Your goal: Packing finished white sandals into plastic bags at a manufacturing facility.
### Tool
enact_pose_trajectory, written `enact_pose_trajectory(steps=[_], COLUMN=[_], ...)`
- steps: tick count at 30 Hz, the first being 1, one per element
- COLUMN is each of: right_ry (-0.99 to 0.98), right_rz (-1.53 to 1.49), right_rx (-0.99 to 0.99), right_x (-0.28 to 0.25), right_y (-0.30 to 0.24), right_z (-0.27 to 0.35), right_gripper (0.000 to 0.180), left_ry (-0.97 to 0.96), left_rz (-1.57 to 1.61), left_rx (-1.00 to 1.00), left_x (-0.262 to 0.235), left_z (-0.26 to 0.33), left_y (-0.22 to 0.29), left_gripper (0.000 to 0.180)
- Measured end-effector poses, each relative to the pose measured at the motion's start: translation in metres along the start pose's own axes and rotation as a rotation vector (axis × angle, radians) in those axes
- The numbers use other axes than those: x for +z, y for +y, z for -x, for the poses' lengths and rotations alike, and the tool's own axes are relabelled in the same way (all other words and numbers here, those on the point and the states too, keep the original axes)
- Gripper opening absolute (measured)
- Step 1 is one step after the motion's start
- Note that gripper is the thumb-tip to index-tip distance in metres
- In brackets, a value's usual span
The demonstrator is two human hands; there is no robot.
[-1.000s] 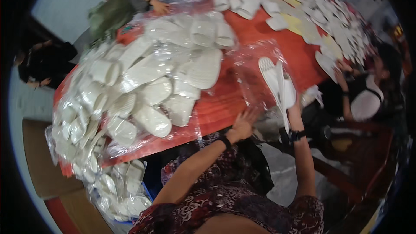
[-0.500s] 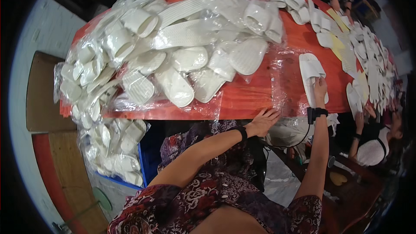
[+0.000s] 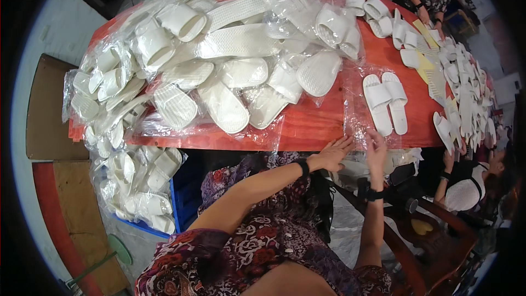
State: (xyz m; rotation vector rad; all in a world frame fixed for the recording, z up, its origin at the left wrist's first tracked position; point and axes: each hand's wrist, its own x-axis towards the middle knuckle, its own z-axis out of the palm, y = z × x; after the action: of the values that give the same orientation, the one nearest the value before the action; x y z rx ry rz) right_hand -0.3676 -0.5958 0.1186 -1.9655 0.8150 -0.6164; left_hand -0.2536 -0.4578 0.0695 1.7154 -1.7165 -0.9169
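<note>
Table [image 3: 307, 126]: slippers [image 3: 386, 101] above r. hand [image 3: 376, 145].

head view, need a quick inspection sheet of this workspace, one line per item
surface: red table, mostly covered.
job's things: pair of white slippers lying side by side under a clear plastic bag near the table edge.
clutter: big heap of bagged white slippers; loose slippers at the far right; more in a blue bin below.
grippers: left hand open at the table edge; right hand fingers at the bag's edge, grip unclear.
cables: nothing seen.
surroundings: other people's hands at the far side and right.
</note>
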Motion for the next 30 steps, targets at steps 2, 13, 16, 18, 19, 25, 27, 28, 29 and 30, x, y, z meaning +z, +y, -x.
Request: enact_pose_trajectory(steps=[2, 13, 16, 18, 19, 25, 27, 28, 29, 30], right_ry=[-0.02, -0.053, -0.065, -0.043, -0.039, -0.035, 0.051, 0.048, 0.062, 0.073], right_rz=[-0.063, 0.333, 0.375, 0.46, 0.463, 0.456, 0.385, 0.384, 0.377, 0.369], right_rx=[0.014, -0.509, -0.497, -0.505, -0.508, -0.488, -0.572, -0.569, -0.553, -0.537], right_x=[0.013, 0.101, 0.133, 0.141, 0.143, 0.141, 0.14, 0.137, 0.129, 0.122], right_y=[-0.038, -0.144, -0.154, -0.15, -0.144, -0.129, -0.126, -0.13, -0.139, -0.146], right_z=[0.011, -0.045, -0.055, -0.063, -0.067, -0.07, -0.071, -0.072, -0.073, -0.076], right_gripper=[0.021, 0.044, 0.056, 0.059, 0.059, 0.055, 0.048, 0.048, 0.044, 0.041], left_ry=[0.127, 0.613, 0.861, 0.991, 1.047, 1.107, 1.115, 1.058, 0.994, 1.081], left_rz=[0.087, 0.274, 0.219, 0.245, 0.256, -0.013, -0.046, -0.029, -0.01, -0.034], left_rx=[0.003, -0.141, -0.151, -0.16, -0.176, -0.231, -0.205, -0.207, -0.201, -0.244], left_x=[-0.017, -0.156, -0.187, -0.216, -0.23, -0.285, -0.292, -0.292, -0.294, -0.292], left_z=[0.014, 0.138, 0.145, 0.14, 0.137, 0.114, 0.105, 0.104, 0.1, 0.095], left_y=[0.006, -0.026, -0.063, -0.076, -0.079, -0.108, -0.116, -0.125, -0.12, -0.114], left_gripper=[0.069, 0.036, 0.041, 0.047, 0.051, 0.065, 0.053, 0.043, 0.033, 0.013])
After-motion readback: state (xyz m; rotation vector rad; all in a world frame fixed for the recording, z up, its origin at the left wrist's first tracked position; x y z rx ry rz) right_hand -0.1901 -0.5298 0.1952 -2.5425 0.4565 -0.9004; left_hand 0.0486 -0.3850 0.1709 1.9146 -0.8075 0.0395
